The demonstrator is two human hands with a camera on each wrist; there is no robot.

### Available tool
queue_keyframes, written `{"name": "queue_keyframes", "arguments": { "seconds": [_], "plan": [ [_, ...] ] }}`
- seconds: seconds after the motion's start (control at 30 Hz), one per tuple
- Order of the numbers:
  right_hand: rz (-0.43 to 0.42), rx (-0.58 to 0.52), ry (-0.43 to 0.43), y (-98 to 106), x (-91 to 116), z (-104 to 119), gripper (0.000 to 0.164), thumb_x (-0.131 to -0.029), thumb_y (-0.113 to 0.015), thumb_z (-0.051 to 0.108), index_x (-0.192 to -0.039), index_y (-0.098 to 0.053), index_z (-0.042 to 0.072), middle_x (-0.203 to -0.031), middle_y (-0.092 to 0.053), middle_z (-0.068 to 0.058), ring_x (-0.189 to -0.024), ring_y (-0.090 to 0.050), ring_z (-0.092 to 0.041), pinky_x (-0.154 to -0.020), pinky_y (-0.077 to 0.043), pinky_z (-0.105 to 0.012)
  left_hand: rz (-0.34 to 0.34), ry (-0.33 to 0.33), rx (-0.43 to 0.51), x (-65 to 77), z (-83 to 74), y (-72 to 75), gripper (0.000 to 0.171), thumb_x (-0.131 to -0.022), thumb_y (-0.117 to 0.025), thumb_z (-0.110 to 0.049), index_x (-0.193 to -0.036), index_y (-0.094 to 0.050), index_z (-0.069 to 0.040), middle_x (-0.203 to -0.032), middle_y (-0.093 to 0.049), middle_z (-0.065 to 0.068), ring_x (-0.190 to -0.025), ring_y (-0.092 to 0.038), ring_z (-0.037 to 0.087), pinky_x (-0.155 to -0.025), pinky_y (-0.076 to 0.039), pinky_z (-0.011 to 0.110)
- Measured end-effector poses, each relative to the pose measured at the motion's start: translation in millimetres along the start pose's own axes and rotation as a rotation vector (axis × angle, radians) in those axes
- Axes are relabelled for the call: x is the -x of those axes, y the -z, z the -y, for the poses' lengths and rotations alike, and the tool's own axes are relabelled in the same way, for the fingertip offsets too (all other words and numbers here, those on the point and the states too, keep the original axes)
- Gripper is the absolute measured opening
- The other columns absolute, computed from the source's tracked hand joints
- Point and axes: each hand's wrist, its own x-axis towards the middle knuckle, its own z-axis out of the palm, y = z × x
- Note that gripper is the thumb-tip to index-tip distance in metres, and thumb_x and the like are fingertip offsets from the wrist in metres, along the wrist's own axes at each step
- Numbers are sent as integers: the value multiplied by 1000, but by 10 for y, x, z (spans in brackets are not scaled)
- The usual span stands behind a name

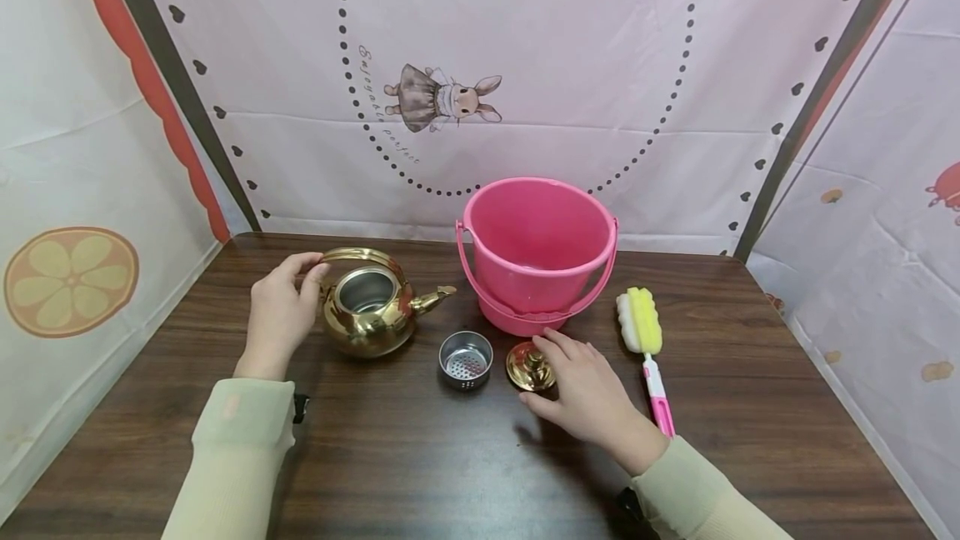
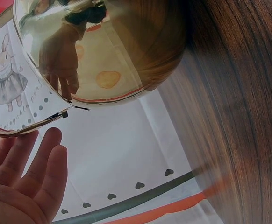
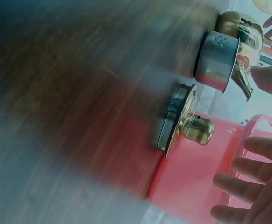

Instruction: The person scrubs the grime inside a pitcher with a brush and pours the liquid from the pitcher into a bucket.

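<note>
Teapot (image 1: 372, 330) pinched by its handle (image 1: 369, 255) in left hand (image 1: 282, 308); right hand (image 1: 583, 390), fingers apart, near lid (image 1: 527, 370)

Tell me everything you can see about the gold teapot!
The gold teapot is round and shiny, like polished metal. It has a spout, an arched handle over the top and an uncovered mouth showing a silvery inside. It stands upright on the brown table, left of the strainer in the head view. The left hand holds the handle.
</note>
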Motion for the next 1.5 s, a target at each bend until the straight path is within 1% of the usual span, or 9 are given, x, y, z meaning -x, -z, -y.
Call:
{"name": "queue_keyframes", "arguments": {
  "seconds": [0.3,0.57,0.77,1.17,1.5],
  "plan": [
    [14,5,-43,12,47,-83,76,-73,-73,53,-131,-54,8,-136,-52,-13,-119,-55,-33,-100,-43,-52,11,7,-5,-13,-20,12,34,-98,-51,-29,-117,-62,-3,-108,-68,22,-94,-66,38,-75,-50,52],
    [17,-11,-58,34,94,-145,77,-73,-74,50,-132,-53,6,-136,-53,-15,-120,-54,-33,-100,-43,-47,27,20,-19,-9,-21,22,35,-99,-49,-30,-118,-61,-3,-108,-67,22,-94,-66,38,-75,-50,53],
    [12,-2,-70,48,130,-178,76,-72,-75,49,-131,-54,5,-135,-53,-15,-119,-54,-33,-100,-44,-46,34,27,-24,-6,-17,2,35,-99,-49,-30,-118,-61,-4,-108,-67,22,-93,-66,38,-75,-50,52],
    [14,-4,-103,86,193,-272,76,-72,-76,49,-129,-55,3,-135,-53,-17,-121,-53,-33,-101,-43,-47,30,26,-21,-12,-36,-20,35,-99,-49,-30,-119,-61,-4,-108,-68,22,-93,-66,38,-74,-50,52],
    [21,11,-123,130,220,-301,77,-71,-76,49,-129,-55,3,-134,-53,-17,-121,-53,-34,-99,-45,-48,31,22,-28,6,-48,21,34,-99,-49,-28,-120,-61,-3,-110,-67,23,-94,-65,39,-73,-50,52]
  ]
}}
